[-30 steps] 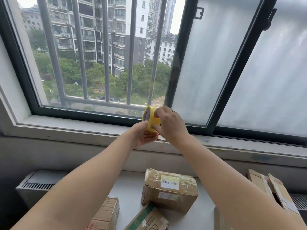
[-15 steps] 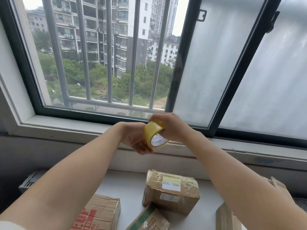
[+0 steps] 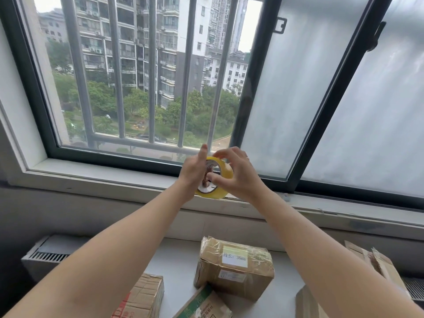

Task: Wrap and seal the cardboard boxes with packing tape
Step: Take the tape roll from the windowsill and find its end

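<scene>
Taping looks barely begun: the left hand (image 3: 193, 174) and right hand (image 3: 239, 177) both grip the glossy yellow tape roll (image 3: 221, 187), held up above the table (image 3: 174, 260), probably hunting its loose end. Mid-table, the labelled box (image 3: 234, 269) wears crinkled, shiny tape; the matte corrugated box (image 3: 142, 297) at the front edge looks unsealed.

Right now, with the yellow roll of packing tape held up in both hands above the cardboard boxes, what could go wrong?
The yellow roll of packing tape is in mid-air, gripped by the left hand and right hand; a slip would likely drop it onto the brown cardboard box with the white label below. No loose end shows, so picking at it may tear off a sliver. Tape pulled free up here could stick to itself.
</scene>
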A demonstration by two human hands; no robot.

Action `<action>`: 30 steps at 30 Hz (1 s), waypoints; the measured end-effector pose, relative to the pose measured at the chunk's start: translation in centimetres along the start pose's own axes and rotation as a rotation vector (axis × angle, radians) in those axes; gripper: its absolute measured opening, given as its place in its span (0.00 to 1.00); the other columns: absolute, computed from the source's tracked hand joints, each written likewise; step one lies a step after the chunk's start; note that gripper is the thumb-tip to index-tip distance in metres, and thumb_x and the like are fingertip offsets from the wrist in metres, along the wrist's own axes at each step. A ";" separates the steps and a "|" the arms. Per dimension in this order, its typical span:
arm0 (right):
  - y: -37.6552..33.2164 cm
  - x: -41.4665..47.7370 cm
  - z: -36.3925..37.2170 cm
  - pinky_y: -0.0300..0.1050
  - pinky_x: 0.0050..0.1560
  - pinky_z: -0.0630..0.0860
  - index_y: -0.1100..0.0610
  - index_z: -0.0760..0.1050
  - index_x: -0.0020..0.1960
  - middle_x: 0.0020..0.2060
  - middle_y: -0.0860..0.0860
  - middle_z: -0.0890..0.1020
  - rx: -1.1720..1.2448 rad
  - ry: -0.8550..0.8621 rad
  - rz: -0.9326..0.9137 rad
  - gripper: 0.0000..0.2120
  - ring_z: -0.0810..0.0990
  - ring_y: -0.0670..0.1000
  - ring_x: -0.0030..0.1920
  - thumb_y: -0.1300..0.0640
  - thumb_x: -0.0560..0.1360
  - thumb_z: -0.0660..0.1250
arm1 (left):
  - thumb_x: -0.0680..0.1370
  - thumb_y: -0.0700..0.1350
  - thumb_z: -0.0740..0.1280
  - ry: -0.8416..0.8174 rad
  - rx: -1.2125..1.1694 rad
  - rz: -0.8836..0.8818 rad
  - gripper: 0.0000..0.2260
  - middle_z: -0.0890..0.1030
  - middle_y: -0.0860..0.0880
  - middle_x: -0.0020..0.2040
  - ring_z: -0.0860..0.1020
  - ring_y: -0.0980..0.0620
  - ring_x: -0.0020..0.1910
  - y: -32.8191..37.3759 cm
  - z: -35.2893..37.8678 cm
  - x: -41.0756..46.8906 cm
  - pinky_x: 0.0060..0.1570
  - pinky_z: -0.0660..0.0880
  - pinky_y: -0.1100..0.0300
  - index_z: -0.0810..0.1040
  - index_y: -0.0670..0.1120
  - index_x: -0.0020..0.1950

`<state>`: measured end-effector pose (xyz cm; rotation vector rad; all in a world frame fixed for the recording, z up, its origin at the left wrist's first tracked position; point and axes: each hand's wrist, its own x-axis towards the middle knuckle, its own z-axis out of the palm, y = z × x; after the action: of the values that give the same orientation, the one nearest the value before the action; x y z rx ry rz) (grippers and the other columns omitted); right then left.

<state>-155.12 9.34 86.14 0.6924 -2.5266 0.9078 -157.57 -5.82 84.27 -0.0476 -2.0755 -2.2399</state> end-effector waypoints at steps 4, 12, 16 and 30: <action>-1.0 0.1 0.8 0.37 0.54 0.69 0.55 0.72 0.56 0.49 0.48 0.74 -0.012 0.171 -0.072 0.23 0.73 0.50 0.52 0.41 0.69 0.67 | 0.82 0.61 0.62 -0.032 -0.190 -0.166 0.22 0.81 0.44 0.38 0.81 0.42 0.42 -0.4 1.2 -0.4 0.45 0.78 0.48 0.79 0.43 0.48; -1.7 0.6 0.0 0.44 0.40 0.67 0.57 0.73 0.45 0.41 0.45 0.72 -0.177 0.353 -0.151 0.12 0.70 0.49 0.41 0.48 0.74 0.60 | 0.81 0.55 0.60 0.044 -0.216 -0.217 0.17 0.81 0.43 0.38 0.80 0.42 0.40 -0.5 1.8 -0.6 0.43 0.77 0.47 0.81 0.44 0.47; -2.1 0.7 0.2 0.44 0.37 0.71 0.59 0.74 0.41 0.37 0.48 0.74 -0.217 0.489 -0.187 0.11 0.70 0.49 0.38 0.51 0.75 0.61 | 0.80 0.56 0.60 0.073 -0.225 -0.259 0.18 0.83 0.41 0.41 0.81 0.41 0.41 -0.3 1.7 -0.2 0.44 0.79 0.47 0.83 0.44 0.52; -2.6 0.8 0.5 0.43 0.42 0.66 0.59 0.72 0.48 0.43 0.52 0.74 -0.278 0.386 -0.145 0.13 0.71 0.52 0.44 0.49 0.72 0.67 | 0.82 0.55 0.59 0.100 -0.302 -0.354 0.14 0.80 0.44 0.42 0.80 0.43 0.42 -1.2 1.8 0.7 0.37 0.78 0.54 0.79 0.47 0.52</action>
<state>-154.37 7.04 87.44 0.5440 -2.1689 0.5617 -158.41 -3.98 83.27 0.4347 -1.7933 -2.6761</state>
